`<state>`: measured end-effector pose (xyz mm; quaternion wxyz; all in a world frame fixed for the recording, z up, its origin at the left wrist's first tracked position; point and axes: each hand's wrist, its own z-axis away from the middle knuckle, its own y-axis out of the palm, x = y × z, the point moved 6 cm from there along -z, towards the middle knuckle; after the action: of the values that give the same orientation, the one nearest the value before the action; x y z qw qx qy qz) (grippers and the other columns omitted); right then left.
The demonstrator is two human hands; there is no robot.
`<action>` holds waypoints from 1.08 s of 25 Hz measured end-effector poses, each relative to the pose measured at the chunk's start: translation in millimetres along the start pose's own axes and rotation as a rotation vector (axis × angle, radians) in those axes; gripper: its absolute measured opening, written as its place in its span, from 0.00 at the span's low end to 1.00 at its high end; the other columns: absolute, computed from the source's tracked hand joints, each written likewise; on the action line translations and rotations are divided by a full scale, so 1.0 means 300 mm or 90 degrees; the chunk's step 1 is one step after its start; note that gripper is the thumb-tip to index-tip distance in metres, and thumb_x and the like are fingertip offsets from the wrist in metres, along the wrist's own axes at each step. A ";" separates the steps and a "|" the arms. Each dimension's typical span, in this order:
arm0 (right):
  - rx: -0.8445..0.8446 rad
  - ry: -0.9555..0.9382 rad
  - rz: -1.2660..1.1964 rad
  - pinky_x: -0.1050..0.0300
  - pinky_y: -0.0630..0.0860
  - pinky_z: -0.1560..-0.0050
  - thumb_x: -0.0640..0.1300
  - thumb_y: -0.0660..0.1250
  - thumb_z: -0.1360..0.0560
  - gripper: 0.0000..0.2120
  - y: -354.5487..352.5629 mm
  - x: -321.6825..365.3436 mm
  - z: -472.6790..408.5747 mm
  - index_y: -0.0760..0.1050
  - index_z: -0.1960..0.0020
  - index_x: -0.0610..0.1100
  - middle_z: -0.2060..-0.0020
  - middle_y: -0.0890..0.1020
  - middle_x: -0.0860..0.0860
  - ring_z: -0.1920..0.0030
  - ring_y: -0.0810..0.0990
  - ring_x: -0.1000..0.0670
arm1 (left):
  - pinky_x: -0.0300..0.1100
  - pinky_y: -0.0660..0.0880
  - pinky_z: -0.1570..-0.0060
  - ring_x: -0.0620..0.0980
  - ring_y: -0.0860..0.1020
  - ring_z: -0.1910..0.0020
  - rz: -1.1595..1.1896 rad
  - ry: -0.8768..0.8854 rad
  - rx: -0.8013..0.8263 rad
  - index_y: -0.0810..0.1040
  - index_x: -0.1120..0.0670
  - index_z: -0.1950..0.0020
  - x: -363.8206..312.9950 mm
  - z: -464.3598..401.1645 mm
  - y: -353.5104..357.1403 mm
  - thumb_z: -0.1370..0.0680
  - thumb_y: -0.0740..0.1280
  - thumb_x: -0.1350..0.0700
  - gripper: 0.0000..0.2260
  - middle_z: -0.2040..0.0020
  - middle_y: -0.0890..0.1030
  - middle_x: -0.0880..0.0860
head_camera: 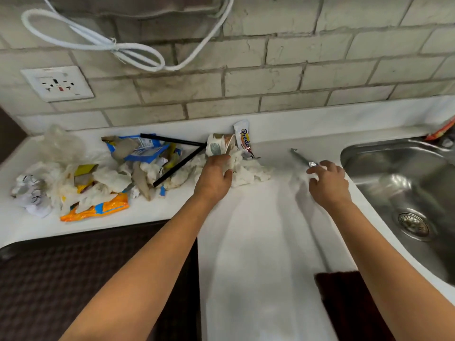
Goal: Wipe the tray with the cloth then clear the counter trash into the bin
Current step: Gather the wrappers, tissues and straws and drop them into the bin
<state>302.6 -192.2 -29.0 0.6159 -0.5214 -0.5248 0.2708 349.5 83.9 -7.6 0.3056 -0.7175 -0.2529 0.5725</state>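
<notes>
The trash [103, 173], crumpled tissues, wrappers and two black straws [177, 166], lies heaped on the white bench [258, 230] against the tiled wall. The left hand [215, 178] grips a wad of tissue [234, 161] at the heap's right end, beside a crushed paper cup [219, 143]. The right hand [328, 183] hovers with fingers loosely spread, touching a small foil scrap [312, 164] near the sink [403, 193]. The dark tray [61, 279] sits at lower left, a dark cloth [344, 299] at lower right.
</notes>
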 end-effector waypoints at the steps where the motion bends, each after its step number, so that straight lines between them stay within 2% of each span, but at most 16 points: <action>1: 0.001 0.004 0.030 0.42 0.63 0.35 0.40 0.60 0.25 0.17 0.009 -0.007 -0.035 0.73 0.37 0.47 0.30 0.63 0.45 0.29 0.56 0.40 | 0.38 0.62 0.37 0.55 0.67 0.33 -0.011 0.011 -0.002 0.68 0.57 0.31 -0.002 -0.031 0.008 0.23 0.62 0.61 0.20 0.32 0.69 0.59; 4: 0.031 0.031 0.076 0.39 0.60 0.34 0.41 0.59 0.23 0.19 0.054 -0.032 -0.131 0.69 0.33 0.50 0.27 0.57 0.44 0.28 0.53 0.37 | 0.44 0.62 0.32 0.55 0.63 0.30 -0.099 0.036 0.070 0.63 0.54 0.28 0.016 -0.124 0.061 0.23 0.62 0.60 0.24 0.29 0.64 0.57; 6: 0.070 0.064 0.063 0.41 0.65 0.37 0.41 0.57 0.22 0.19 0.090 -0.057 -0.172 0.68 0.32 0.52 0.29 0.60 0.44 0.32 0.59 0.37 | 0.46 0.62 0.31 0.55 0.62 0.29 -0.181 0.041 0.173 0.62 0.50 0.27 0.039 -0.157 0.113 0.24 0.63 0.60 0.26 0.27 0.61 0.56; 8: 0.090 0.082 0.028 0.45 0.68 0.41 0.40 0.55 0.22 0.19 0.119 -0.080 -0.193 0.70 0.34 0.51 0.33 0.67 0.44 0.37 0.65 0.38 | 0.43 0.63 0.32 0.55 0.64 0.30 -0.192 0.015 0.198 0.66 0.49 0.29 0.062 -0.170 0.135 0.25 0.64 0.60 0.24 0.28 0.62 0.55; 10: 0.062 0.081 -0.019 0.47 0.71 0.45 0.39 0.56 0.23 0.17 0.126 -0.091 -0.199 0.73 0.36 0.48 0.39 0.72 0.42 0.41 0.70 0.38 | 0.41 0.66 0.37 0.55 0.69 0.34 -0.155 -0.005 0.160 0.71 0.52 0.34 0.072 -0.168 0.130 0.25 0.65 0.61 0.20 0.31 0.66 0.56; 13: 0.021 0.101 -0.063 0.49 0.72 0.50 0.37 0.56 0.24 0.18 0.121 -0.096 -0.192 0.72 0.36 0.45 0.44 0.75 0.40 0.45 0.75 0.37 | 0.42 0.71 0.43 0.58 0.74 0.42 -0.089 -0.017 0.088 0.74 0.55 0.39 0.081 -0.145 0.100 0.25 0.65 0.62 0.15 0.36 0.71 0.58; 15: 0.012 0.103 -0.082 0.50 0.71 0.52 0.37 0.56 0.24 0.17 0.118 -0.097 -0.180 0.70 0.36 0.43 0.44 0.73 0.38 0.47 0.75 0.36 | 0.44 0.73 0.47 0.58 0.76 0.47 -0.049 -0.023 0.017 0.74 0.54 0.40 0.083 -0.124 0.065 0.25 0.65 0.61 0.14 0.39 0.73 0.57; 17: 0.008 0.113 -0.100 0.50 0.71 0.49 0.38 0.57 0.23 0.16 0.116 -0.100 -0.169 0.69 0.36 0.41 0.40 0.69 0.37 0.48 0.75 0.35 | 0.39 0.71 0.52 0.57 0.77 0.51 -0.012 -0.030 -0.045 0.75 0.54 0.41 0.081 -0.101 0.032 0.25 0.66 0.60 0.13 0.40 0.73 0.57; 22: 0.015 0.168 -0.085 0.48 0.71 0.50 0.39 0.59 0.23 0.14 0.109 -0.108 -0.171 0.71 0.40 0.34 0.45 0.73 0.33 0.46 0.74 0.33 | 0.21 0.64 0.60 0.47 0.72 0.53 0.140 -0.048 -0.161 0.76 0.58 0.44 0.082 -0.063 -0.033 0.26 0.68 0.60 0.11 0.43 0.74 0.57; 24: 0.030 0.192 -0.106 0.50 0.71 0.52 0.38 0.59 0.24 0.12 0.111 -0.110 -0.164 0.73 0.43 0.35 0.47 0.76 0.35 0.47 0.75 0.35 | 0.20 0.65 0.63 0.46 0.73 0.53 0.218 -0.105 -0.171 0.75 0.56 0.46 0.102 -0.050 -0.042 0.25 0.68 0.59 0.09 0.47 0.76 0.53; 27: 0.038 0.188 -0.112 0.51 0.71 0.55 0.36 0.58 0.25 0.10 0.112 -0.102 -0.146 0.74 0.46 0.40 0.49 0.77 0.38 0.52 0.75 0.37 | 0.25 0.70 0.63 0.46 0.76 0.55 0.327 -0.165 -0.156 0.74 0.53 0.46 0.110 -0.029 -0.041 0.25 0.68 0.58 0.08 0.52 0.77 0.49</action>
<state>341.3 -224.3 -67.0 0.7230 -0.4891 -0.4636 0.1520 364.9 114.6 -19.3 0.0270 -0.7104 -0.1672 0.6831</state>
